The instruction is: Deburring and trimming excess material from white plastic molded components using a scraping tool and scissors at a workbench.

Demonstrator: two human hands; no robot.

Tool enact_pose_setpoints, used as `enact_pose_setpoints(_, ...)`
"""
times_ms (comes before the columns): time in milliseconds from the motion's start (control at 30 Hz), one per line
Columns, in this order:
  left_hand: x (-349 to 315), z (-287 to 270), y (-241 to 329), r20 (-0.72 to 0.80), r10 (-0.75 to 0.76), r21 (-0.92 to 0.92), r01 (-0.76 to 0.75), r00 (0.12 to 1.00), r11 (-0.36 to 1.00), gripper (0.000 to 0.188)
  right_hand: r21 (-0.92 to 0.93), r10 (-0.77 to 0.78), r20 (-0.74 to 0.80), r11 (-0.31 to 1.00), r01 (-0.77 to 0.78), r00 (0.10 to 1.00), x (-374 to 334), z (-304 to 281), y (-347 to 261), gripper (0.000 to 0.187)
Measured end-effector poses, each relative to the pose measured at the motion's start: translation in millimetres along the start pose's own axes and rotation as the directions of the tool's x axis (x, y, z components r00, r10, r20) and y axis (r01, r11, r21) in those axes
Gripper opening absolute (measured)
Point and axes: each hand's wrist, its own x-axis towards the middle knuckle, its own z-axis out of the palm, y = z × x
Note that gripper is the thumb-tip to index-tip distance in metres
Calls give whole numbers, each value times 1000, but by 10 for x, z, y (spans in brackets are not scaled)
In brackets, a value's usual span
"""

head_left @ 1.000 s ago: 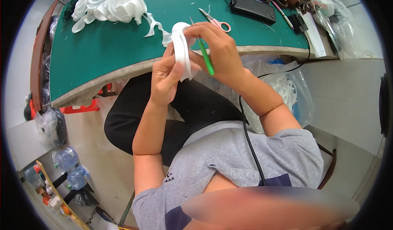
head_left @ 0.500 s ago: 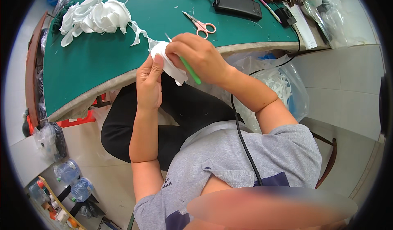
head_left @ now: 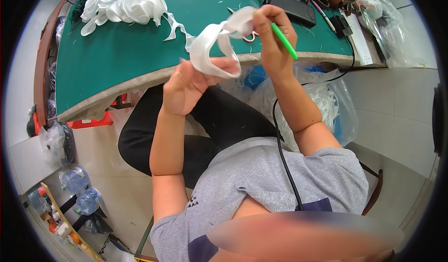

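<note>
My right hand [head_left: 273, 48] pinches, as it seems, one end of the white strip [head_left: 200, 49], with the green-handled tool [head_left: 284, 42] in the same fingers. My left hand [head_left: 183, 88] has its fingers spread beneath the strip's loop, not closed on it. The strip is in the air, to the right of the white pile [head_left: 135, 5] and nearer to me. I judge the step is turning out this piece — the next move calls for a firm left hold, and care with the tool's hidden tip.
</note>
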Motion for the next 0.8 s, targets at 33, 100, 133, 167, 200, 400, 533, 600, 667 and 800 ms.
enact_pose_setpoints(33, 16, 28, 27, 148, -133, -169, 157, 980, 973, 86, 65, 0, 125, 998, -8, 992, -23, 9, -16, 18)
enact_pose_setpoints(100, 19, -33, 7, 157, -276, -304, 313, 948, 900, 104, -30, -91, 372, 994, 110, 924, -95, 19, -22, 12)
enact_pose_setpoints(133, 21, -45, 15, 185, -314, -362, 362, 931, 859, 105, 1, -138, 468, 988, 156, 873, -127, 36, 6, 11)
enact_pose_setpoints(167, 18, -35, 2, 122, -320, -312, 342, 940, 886, 88, -26, -146, 536, 982, 189, 832, -127, 17, 34, 9)
enact_pose_setpoints(200, 2, -43, -17, -1, -319, -174, 314, 948, 933, 76, -23, -144, 538, 982, 185, 831, -133, 6, 53, 9)
enact_pose_setpoints(400, -7, -27, -55, -127, -217, -271, 177, 968, 946, 36, -110, -245, 537, 929, 354, 808, -93, -68, 81, 7)
enact_pose_setpoints(533, -21, -8, -87, -215, -212, -315, 138, 953, 939, 35, -173, -363, 595, 813, 556, 717, -92, -84, 10, 23)
enact_pose_setpoints(600, -40, -31, -119, -261, -205, -284, 128, 943, 950, 33, -185, -397, 629, 759, 624, 669, -92, -93, 13, 28)
enact_pose_setpoints(667, -35, -14, -137, -245, -192, -305, 112, 950, 946, 32, -224, -414, 687, 661, 716, 597, -111, -102, 17, 35)
enact_pose_setpoints(800, -7, 109, -137, -347, -195, -303, 87, 917, 949, 28, -289, -461, 686, 538, 792, 563, -141, -83, 110, 31)
